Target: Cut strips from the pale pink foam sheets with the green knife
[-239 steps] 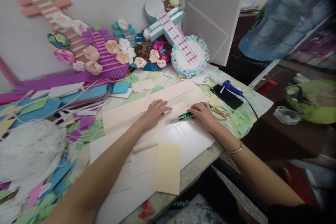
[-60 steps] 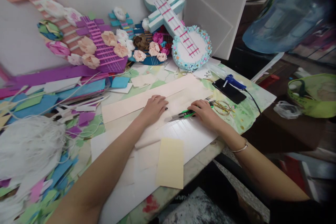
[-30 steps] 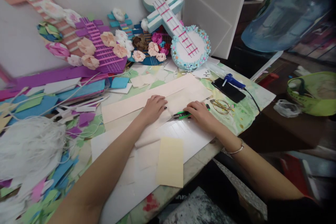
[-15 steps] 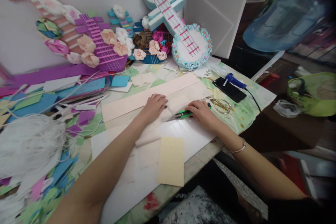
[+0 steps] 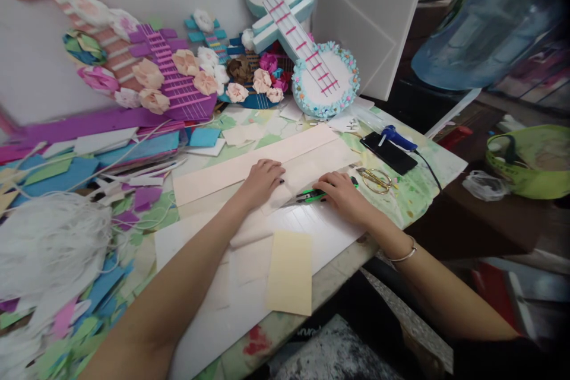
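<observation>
My left hand lies over pale pink paper, its fingers stretched and pressing down. In my right hand is a green and black utility knife, its blade pointing left toward the paper near my left fingertips. A folded pale pink strip runs along the far side of the paper. Under both hands is a white board. A cream paper rectangle rests on it at the near edge, beside some loose pale pieces.
Gold-handled scissors, a black phone and a blue glue gun lie to the right. Paper instruments with flowers, one a round light-blue banjo shape, stand behind. White string and coloured scraps cover the left.
The knife and my right hand have shifted very slightly. My left hand stays in place on the paper.
</observation>
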`<state>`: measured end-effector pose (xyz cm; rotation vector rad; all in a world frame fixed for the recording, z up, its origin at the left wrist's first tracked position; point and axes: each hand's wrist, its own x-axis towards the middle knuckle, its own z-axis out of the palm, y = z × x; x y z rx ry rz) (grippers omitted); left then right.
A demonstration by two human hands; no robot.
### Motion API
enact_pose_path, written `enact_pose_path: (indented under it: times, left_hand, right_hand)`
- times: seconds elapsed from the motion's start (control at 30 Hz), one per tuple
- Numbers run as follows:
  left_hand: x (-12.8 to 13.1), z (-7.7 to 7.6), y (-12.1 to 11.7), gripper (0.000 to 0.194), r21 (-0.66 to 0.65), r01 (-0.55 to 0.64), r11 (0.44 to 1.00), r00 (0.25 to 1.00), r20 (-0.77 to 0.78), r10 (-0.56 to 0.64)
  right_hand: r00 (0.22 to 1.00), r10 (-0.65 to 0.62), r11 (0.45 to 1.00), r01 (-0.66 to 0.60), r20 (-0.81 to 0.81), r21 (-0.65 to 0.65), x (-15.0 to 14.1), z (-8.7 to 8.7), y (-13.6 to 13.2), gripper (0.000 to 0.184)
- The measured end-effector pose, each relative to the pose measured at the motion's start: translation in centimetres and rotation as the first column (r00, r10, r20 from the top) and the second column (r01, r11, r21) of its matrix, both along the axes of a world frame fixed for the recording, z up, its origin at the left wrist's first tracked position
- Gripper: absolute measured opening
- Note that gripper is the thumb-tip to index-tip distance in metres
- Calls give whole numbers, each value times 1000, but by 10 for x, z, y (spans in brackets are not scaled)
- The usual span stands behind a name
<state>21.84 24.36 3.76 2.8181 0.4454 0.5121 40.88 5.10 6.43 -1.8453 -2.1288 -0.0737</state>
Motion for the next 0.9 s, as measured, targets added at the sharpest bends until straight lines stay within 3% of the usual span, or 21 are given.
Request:
enact_pose_path:
  times: [0.57, 0.9]
  left_hand:
    - [1, -4, 3, 28, 8, 0, 1000, 1000, -14, 0]
    - [0, -1, 1, 28, 22, -11, 1000, 1000, -27, 12]
  right_hand:
    - [1000, -10, 1000, 10, -8, -8, -4, 2, -5, 26]
    - [999, 22, 999, -21, 43, -25, -20, 6, 1, 25]
